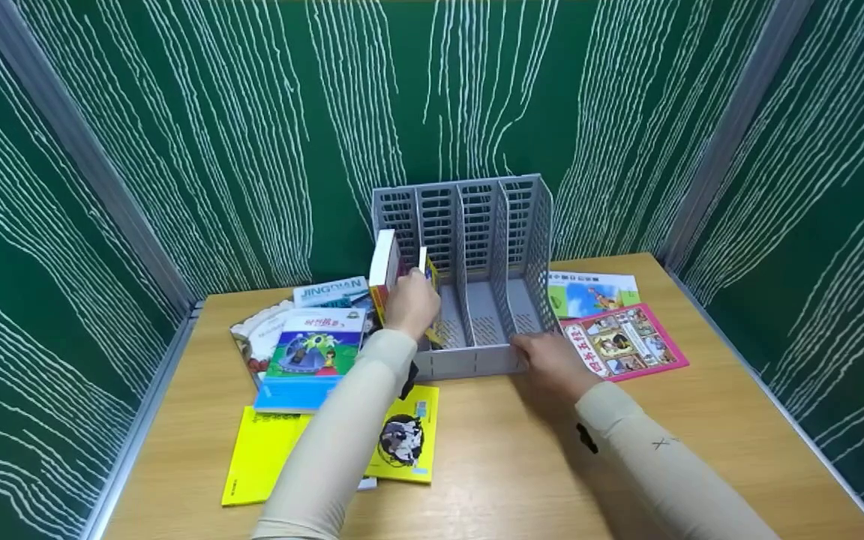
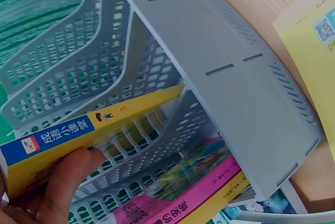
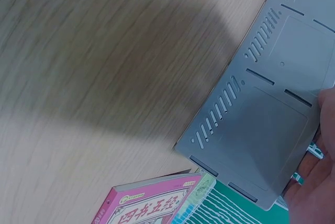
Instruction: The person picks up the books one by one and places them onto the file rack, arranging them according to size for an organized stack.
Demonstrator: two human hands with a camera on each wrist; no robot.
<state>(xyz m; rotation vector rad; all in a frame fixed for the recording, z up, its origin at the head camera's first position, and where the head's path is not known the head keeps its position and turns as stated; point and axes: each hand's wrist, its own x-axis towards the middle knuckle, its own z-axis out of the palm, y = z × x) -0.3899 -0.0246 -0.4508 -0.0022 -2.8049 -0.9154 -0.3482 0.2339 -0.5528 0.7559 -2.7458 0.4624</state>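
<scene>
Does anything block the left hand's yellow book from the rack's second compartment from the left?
Nothing visible blocks the yellow book; the pink-spined book stands across the divider, in the leftmost compartment.

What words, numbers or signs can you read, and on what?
"JINGDIAN": teal-lettered book
"成语小课堂": spine of yellow book in left hand
"3": same spine
"四书五经": pink-bordered book
"X": right sleeve
Too small or blurred: other lettering on the books

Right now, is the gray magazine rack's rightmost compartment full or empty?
Empty: in the head view, the rightmost compartment shows its slotted floor bare.
</scene>
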